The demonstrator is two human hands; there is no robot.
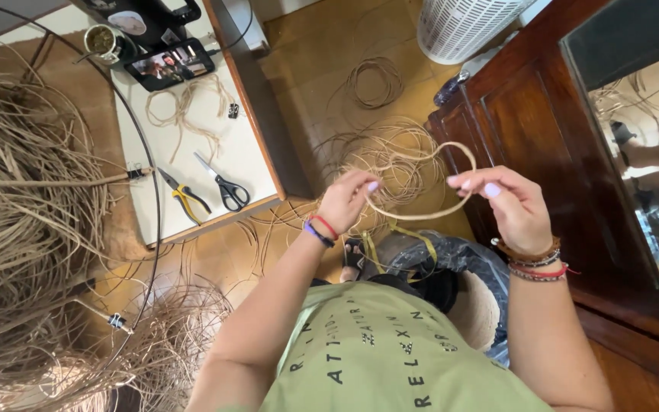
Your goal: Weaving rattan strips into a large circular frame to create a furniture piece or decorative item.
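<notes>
A pale rattan strand (451, 207) is bent into a loop between both hands, in front of my chest. My left hand (347, 200) pinches one end of the loop, with red and purple bands on the wrist. Thumb and fingertips of my right hand (506, 200) grip the other side of the strand, and beaded bracelets sit on that wrist. Below the hands, coils of the same strand (390, 156) lie on the tiled floor.
A white table (215, 145) at left carries scissors (226, 187), yellow-handled pliers (184, 197), a tablet (169, 65) and a cup (103, 40). Large bundles of raw fibre (17, 198) fill the left. A dark wooden cabinet (543, 122) stands right, a white basket (463, 27) behind.
</notes>
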